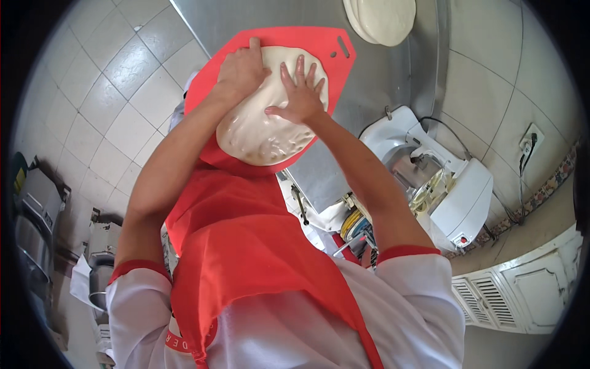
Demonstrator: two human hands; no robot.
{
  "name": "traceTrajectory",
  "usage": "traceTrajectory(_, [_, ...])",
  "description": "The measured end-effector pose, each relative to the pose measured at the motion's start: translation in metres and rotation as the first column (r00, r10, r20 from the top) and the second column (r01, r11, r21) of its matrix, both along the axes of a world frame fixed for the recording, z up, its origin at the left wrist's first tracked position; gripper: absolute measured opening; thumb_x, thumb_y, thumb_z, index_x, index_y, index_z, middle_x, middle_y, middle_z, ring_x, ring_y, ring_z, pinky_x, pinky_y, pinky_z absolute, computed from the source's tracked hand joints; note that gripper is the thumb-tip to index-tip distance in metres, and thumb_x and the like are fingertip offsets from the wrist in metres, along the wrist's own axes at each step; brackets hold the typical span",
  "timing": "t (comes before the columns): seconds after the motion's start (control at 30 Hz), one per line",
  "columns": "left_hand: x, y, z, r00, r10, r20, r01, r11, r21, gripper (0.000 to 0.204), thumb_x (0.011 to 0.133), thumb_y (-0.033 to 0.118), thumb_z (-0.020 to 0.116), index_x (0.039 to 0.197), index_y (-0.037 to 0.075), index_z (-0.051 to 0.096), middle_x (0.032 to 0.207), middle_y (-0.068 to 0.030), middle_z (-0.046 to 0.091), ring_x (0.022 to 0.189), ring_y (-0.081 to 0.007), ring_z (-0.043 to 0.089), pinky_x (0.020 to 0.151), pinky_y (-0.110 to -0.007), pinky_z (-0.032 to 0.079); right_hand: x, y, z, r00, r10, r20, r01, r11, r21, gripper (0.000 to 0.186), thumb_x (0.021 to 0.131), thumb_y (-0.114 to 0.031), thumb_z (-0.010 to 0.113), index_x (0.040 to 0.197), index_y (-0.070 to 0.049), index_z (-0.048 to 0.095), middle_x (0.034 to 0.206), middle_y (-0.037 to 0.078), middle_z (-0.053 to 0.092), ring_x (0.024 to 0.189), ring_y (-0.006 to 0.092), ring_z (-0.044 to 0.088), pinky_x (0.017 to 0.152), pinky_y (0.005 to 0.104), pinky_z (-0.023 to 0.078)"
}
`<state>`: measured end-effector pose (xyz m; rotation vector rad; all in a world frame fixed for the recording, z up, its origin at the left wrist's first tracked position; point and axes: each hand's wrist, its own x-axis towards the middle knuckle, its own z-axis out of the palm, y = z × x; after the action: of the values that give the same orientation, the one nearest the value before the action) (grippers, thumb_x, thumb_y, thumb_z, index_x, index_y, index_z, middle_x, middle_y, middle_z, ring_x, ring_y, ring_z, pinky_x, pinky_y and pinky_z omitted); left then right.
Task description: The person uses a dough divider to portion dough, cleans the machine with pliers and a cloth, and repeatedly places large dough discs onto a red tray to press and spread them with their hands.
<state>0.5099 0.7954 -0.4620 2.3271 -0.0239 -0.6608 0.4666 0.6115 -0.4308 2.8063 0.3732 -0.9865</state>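
Note:
A round, flattened sheet of pale dough [261, 123] lies on a red cutting board [206, 92] with a cut-out handle slot. Its surface is bumpy and shiny on the near side. My right hand [302, 98] rests palm down on the dough's right part, fingers spread wide. At the upper left rim of the dough, my left hand [243, 72] is closed with its fingers bent over the edge. Its thumb side touches the dough, and one fingertip points away over the board. The undersides of the left fingers are hidden.
The board lies on a steel table [369, 80]. More pale dough rounds [384, 18] sit at the far right. A white stand mixer [461, 197] with a metal bowl stands to the right, below a wall outlet [530, 140]. Metal equipment [37, 215] is at far left.

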Motion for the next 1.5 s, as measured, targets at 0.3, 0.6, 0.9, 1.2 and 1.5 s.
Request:
traceTrajectory(0.3, [-0.059,0.026,0.005,0.959,0.28,-0.035,-0.279,0.96,0.038,0.068,0.086,0.059,0.063,0.114,-0.003,0.059,0.096,-0.0214,0.069,0.095,-0.0393,0.066,0.08,-0.046,0.052,0.005,0.02,-0.004,0.987,0.151,0.048,-0.157,0.969,0.189,0.098,0.079,-0.067,0.065,0.156,-0.023,0.024,0.163,0.02,0.008,0.146,0.0491,0.013,0.111,0.0658,0.026])
traceTrajectory(0.6, [-0.016,-0.053,-0.012,0.906,-0.017,0.423,0.068,0.992,-0.107,0.058,0.086,0.049,0.068,0.114,0.0,0.052,0.1,-0.0232,0.066,0.095,-0.0435,0.063,0.082,-0.051,0.05,-0.129,-0.016,-0.047,0.811,-0.554,0.189,0.516,0.829,0.216,0.093,0.089,-0.054,0.06,0.157,-0.01,0.014,0.157,0.032,0.012,0.146,0.0507,0.009,0.118,0.0552,0.016])
traceTrajectory(0.9, [0.013,-0.093,0.012,0.836,-0.534,0.123,0.524,0.845,0.109,0.064,0.086,0.04,0.07,0.133,0.004,0.044,0.106,-0.0212,0.068,0.101,-0.039,0.066,0.085,-0.051,0.053,-0.084,-0.019,-0.006,0.7,-0.714,-0.02,0.706,0.686,0.176,0.118,0.074,-0.08,0.059,0.159,-0.022,0.002,0.16,0.028,-0.013,0.143,0.0585,-0.009,0.108,0.0743,0.011])
traceTrajectory(1.2, [0.048,-0.049,-0.005,0.92,-0.31,0.241,0.347,0.929,-0.131,0.063,0.085,0.023,0.071,0.138,0.004,0.041,0.113,-0.0255,0.062,0.106,-0.0423,0.061,0.089,-0.05,0.05,-0.008,-0.045,0.009,0.964,-0.262,-0.053,0.266,0.957,0.114,0.111,0.072,-0.075,0.065,0.155,-0.014,0.025,0.161,0.026,0.009,0.147,0.0447,0.018,0.113,0.0575,0.028])
traceTrajectory(1.5, [-0.084,-0.014,0.026,0.818,-0.3,0.49,0.378,0.923,-0.066,0.073,0.087,0.032,0.066,0.15,0.012,0.035,0.157,-0.0155,0.028,0.145,-0.0389,0.023,0.118,-0.053,0.021,0.007,-0.048,-0.013,0.964,-0.257,-0.076,0.255,0.792,0.555,0.088,0.08,-0.052,0.07,0.153,-0.022,0.032,0.162,0.021,0.007,0.146,0.0484,0.013,0.113,0.064,0.024])
